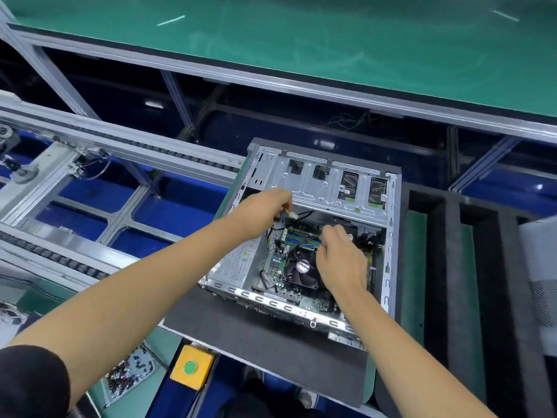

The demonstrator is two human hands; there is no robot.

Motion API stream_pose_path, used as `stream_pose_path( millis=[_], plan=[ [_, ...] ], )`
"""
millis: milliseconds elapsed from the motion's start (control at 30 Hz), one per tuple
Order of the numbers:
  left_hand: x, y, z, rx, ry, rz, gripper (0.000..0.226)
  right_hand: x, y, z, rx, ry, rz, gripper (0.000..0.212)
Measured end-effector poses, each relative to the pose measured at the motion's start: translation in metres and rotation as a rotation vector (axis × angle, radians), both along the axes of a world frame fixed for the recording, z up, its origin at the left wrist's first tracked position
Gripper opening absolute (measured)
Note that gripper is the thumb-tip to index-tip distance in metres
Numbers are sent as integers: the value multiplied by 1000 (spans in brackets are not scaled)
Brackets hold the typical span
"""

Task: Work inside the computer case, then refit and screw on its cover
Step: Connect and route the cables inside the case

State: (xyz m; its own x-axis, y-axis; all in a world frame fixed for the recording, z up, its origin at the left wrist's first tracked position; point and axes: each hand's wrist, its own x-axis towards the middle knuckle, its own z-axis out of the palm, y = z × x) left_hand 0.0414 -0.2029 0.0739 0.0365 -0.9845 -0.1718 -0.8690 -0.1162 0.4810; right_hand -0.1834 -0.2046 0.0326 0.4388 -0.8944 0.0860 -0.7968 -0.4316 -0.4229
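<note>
Lying on its side with the lid off, the computer case [319, 236] sits on a dark mat [271, 342] on the bench [416, 267]. Its open side faces up. The metal rim runs all the way round the hole, and both hands reach down inside it.

The left hand [265, 211] is at the far left of the opening, close under the silver drive cage [325, 182]. Its fingers are curled and pinch a small plug with yellow and black wires [291, 215]. The left rim of the case is just beside this hand, so there is little room there.

The right hand [340, 260] is over the middle of the green board [283, 260], partly covering the round black fan [301, 268]. Its fingers are bent down toward the blue slots [301, 239], but I cannot tell if they hold anything. There is more open space to the right of this hand, up to the right wall of the case.

Black foam strips [443, 282] stand to the right of the case, near it. A grey panel [539, 282] lies at the far right edge. A yellow box with a green button [191, 368] sits below the mat, and a tray of small screws [129, 372] is at its left. Metal rails [90, 152] run along the left, and a green shelf [301, 40] goes across the top.
</note>
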Motion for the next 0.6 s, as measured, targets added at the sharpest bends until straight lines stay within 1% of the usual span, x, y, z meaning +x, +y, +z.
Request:
stream_pose_path(
  millis=[33, 100, 133, 233, 333, 367, 400, 433, 500, 600],
  plan=[
    [-3, 0, 0, 52, -64, -42, 20, 1, -3, 0, -48, 24, 102, 13],
    [-13, 0, -3, 131, -230, -178, 38, 2, -13, -3, -73, 134, 284, 24],
    [-17, -1, -7, 160, -256, -219, 42, 1, -18, -3, -54, 195, 336, 29],
    [-21, -8, -18, 222, -151, -218, 39, -3, -25, -6, -36, 312, 393, 34],
    [-18, -18, -28, 298, -127, -272, 15, -6, -18, -7, -6, 432, 415, 25],
    [-19, -21, -31, 334, -160, -287, 18, -7, -15, -7, 3, 488, 422, 22],
    [-20, -25, -34, 371, -200, -299, 26, -7, -12, -7, 9, 520, 415, 20],
    [-21, -28, -37, 404, -230, -303, 31, -7, -10, -7, 16, 525, 400, 19],
    [-23, -37, -41, 433, -223, -298, 25, -7, -8, -9, 23, 506, 359, 19],
    [-25, -50, -43, 469, -57, -271, 21, -7, -7, -11, 41, 480, 319, 15]
  ],
)
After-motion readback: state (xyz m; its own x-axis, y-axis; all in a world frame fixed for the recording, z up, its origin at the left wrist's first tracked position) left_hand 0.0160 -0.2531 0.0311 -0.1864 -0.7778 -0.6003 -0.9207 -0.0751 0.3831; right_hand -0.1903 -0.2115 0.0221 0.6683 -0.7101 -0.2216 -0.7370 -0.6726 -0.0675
